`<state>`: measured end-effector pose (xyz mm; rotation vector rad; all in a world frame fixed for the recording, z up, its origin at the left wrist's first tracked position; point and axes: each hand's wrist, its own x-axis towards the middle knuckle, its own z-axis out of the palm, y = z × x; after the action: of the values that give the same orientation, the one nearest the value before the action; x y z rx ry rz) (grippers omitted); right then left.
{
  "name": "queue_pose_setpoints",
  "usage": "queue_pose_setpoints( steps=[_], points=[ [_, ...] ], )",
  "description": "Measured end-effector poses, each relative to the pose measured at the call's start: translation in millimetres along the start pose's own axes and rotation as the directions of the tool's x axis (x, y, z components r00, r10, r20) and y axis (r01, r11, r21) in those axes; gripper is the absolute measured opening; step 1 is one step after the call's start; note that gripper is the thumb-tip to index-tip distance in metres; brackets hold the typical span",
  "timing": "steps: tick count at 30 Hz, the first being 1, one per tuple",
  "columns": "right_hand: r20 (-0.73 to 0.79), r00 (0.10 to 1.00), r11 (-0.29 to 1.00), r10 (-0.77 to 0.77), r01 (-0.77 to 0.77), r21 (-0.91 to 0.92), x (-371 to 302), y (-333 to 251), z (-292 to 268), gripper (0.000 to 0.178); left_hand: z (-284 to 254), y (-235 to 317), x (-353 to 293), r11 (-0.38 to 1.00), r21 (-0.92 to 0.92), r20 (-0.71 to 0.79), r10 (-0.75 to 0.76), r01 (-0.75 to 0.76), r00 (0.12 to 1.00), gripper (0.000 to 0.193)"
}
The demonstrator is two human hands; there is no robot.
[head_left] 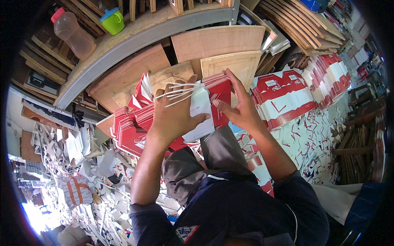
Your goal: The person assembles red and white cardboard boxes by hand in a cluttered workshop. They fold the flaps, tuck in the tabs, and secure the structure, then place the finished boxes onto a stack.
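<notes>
A thick stack of red and white die-cut card sheets (200, 117) is held upright above my lap. My left hand (174, 112) grips its left part, thumb pressed against the white panel and fingers reaching up to the top edge. Thin white paper strips (177, 95) fan out from the stack's top across those fingers. On the right side, my right hand (242, 108) clasps the stack, its thumb on the red face and a finger along the upper corner. More red card blanks (129, 131) lie bunched to the left, partly behind my left forearm.
Stacks of red and white printed sheets (283, 98) lie to the right. Wooden boards (217, 43) lean below a metal-edged shelf (143, 35) bearing a clear bottle (74, 33) and a green cup (112, 22). Paper offcuts (111, 197) litter the floor.
</notes>
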<state>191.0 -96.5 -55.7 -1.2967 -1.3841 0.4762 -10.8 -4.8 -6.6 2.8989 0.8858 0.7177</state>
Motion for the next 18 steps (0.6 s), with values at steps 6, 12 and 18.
queue_pose_setpoints(
  steps=[6, 12, 18],
  points=[
    [-0.092, 0.994, 0.997, -0.052, 0.046, -0.063, -8.9, 11.1, 5.2, 0.078, -17.5, -11.2, 9.8, 0.932, -0.355, 0.104, -0.043, 0.077, 0.994, 0.068],
    [-0.176, 0.980, 0.996, -0.088, 0.084, -0.027, -16.0, 19.1, 9.2, 0.069, -19.4, -29.0, 16.2, 0.851, -0.504, 0.134, -0.093, 0.148, 0.987, 0.038],
    [-0.216, 0.976, 0.989, -0.030, 0.060, 0.133, -22.0, 14.9, 13.8, 0.064, -21.0, -57.3, 36.3, 0.865, -0.488, 0.353, 0.070, 0.120, 0.933, 0.045]
  ],
)
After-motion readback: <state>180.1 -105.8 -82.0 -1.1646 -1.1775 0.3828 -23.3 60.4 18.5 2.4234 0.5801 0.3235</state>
